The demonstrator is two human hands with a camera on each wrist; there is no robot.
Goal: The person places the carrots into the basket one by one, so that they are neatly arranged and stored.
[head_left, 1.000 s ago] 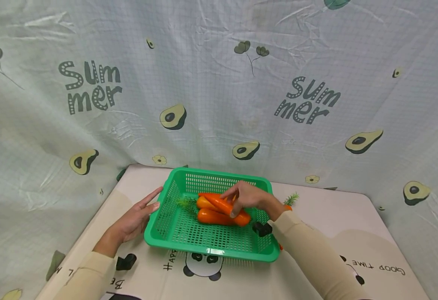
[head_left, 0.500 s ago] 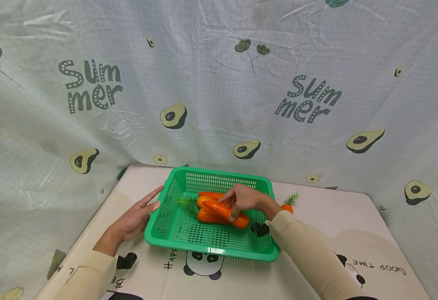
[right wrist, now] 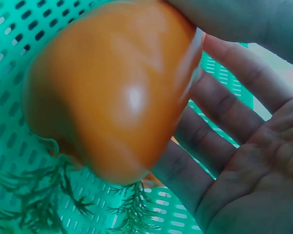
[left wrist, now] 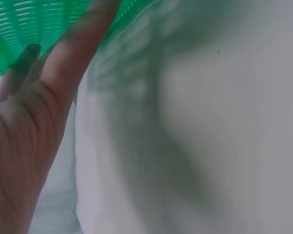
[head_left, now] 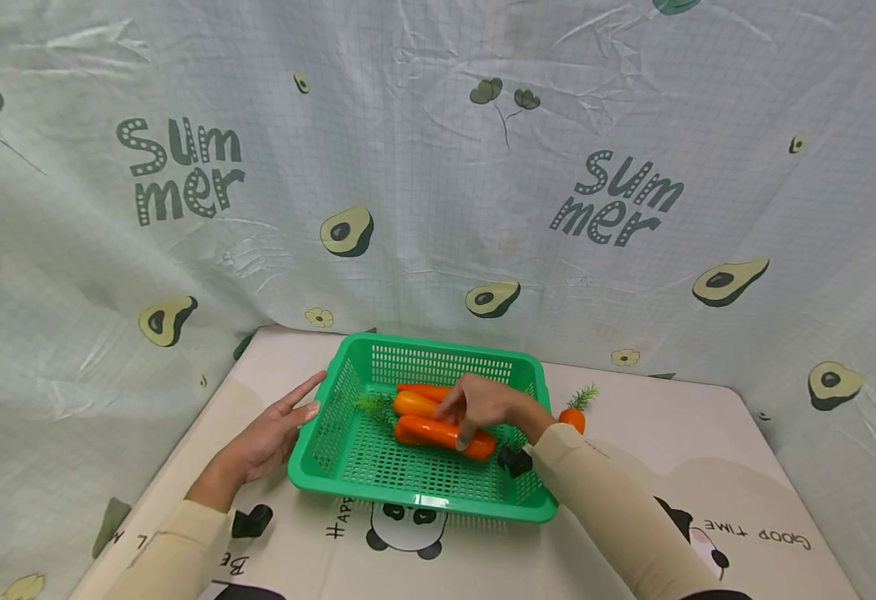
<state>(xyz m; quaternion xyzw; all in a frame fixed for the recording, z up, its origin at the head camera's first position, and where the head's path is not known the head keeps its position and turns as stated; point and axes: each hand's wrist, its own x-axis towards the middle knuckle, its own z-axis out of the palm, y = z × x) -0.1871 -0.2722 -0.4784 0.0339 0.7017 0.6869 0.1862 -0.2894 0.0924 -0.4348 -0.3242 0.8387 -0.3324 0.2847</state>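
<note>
In the head view a green plastic basket [head_left: 422,502] stands in the middle of the table. My right hand [head_left: 483,402] reaches inside it and grips an orange carrot [head_left: 426,430] between thumb and fingers. That carrot [right wrist: 127,92] fills much of the right wrist view, its thick end close to the camera. Behind it in the basket lie a lighter orange carrot [head_left: 412,405] and a redder carrot [head_left: 418,389], partly hidden by the hand. Feathery green tops [head_left: 377,408] show at the left. My left hand [head_left: 268,437] rests with fairly straight fingers against the basket's left side.
Another carrot [head_left: 573,418] with a green top lies on the table just right of the basket, partly behind my right sleeve. The table cloth [head_left: 655,417] carries panda prints and lettering. A patterned curtain [head_left: 422,167] rises behind the table and at both sides.
My right hand has brought the gripped carrot down and toward me, from across the other carrots to the near side of the pile. The left hand and basket stay about where they were.
</note>
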